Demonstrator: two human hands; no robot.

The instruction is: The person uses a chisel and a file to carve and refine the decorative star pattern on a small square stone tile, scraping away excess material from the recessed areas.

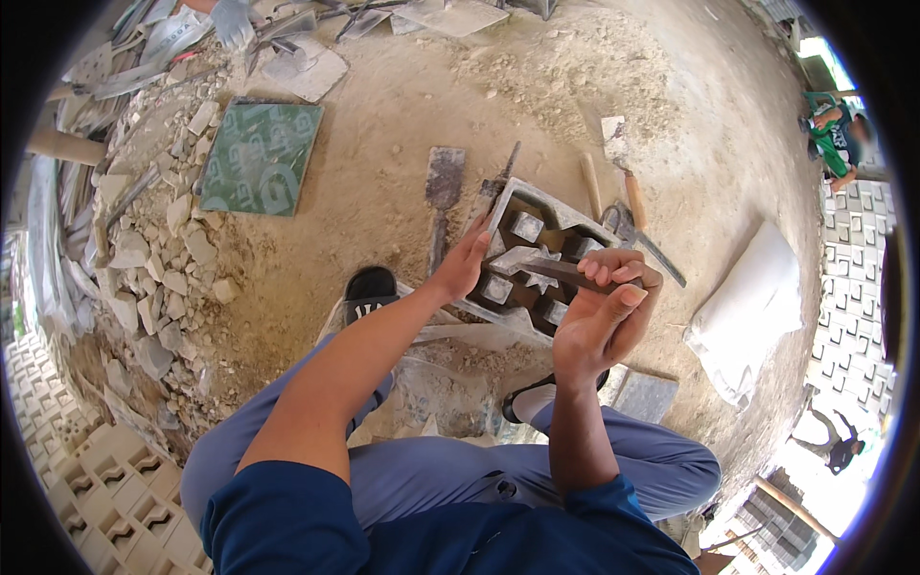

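A grey, rectangular patterned block (pixel 495 292) with deep hollows and a raised star in its middle lies tilted between my feet. My left hand (pixel 464 263) is closed on its left edge, steadying it. My right hand (pixel 606 311) is wrapped round a dark, narrow metal tool (pixel 565 272). The tool's far end reaches over the star, and I cannot tell whether it touches it. Part of the block's right side is hidden behind my right hand.
Around the block lie a flat-bladed scraper (pixel 445 182), a wooden handle (pixel 590 184) and a trowel (pixel 633 196). A green board (pixel 262 157) lies beside broken rubble (pixel 182 251) at left; a white sack (pixel 743 311) lies right. A gloved hand (pixel 233 23) shows at top left.
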